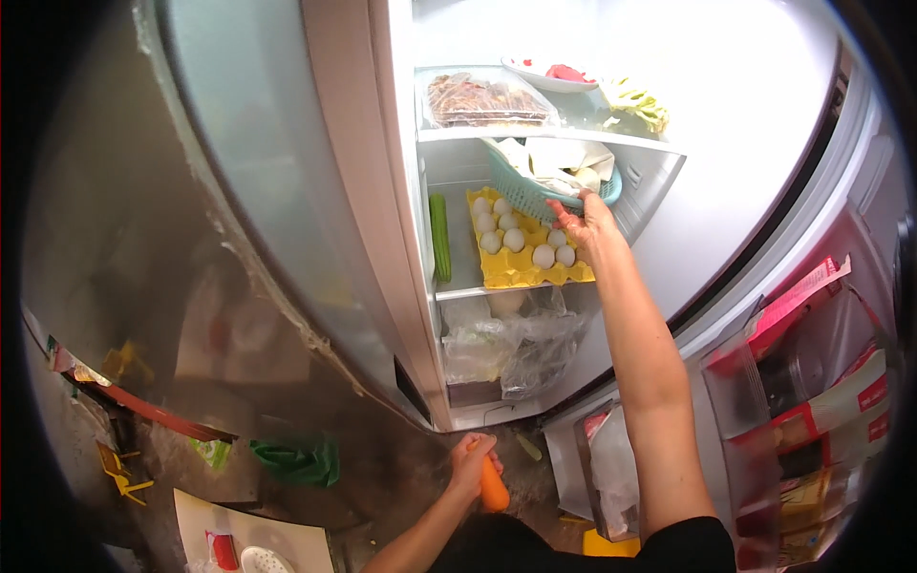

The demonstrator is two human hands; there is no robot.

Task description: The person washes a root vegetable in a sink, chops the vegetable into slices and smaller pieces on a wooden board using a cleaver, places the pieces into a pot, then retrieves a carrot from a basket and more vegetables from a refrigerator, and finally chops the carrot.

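My left hand is closed round the upper end of an orange carrot, low before the open refrigerator. Inside, my right hand reaches to the near rim of a blue-green plastic basket with pale cloth or paper in it; the thumb is at the rim and the fingers are partly spread. Whether it bears the basket's weight, I cannot tell. Beneath the basket, a yellow egg tray with several eggs rests on the middle shelf. A green cucumber or similar long vegetable lies left of the tray.
On the upper shelf are a bagged tray of food, a white plate with red pieces, and leafy greens. Clear plastic bags fill the lower compartment. The open door's packed shelves stand at right. A green bag lies at lower left.
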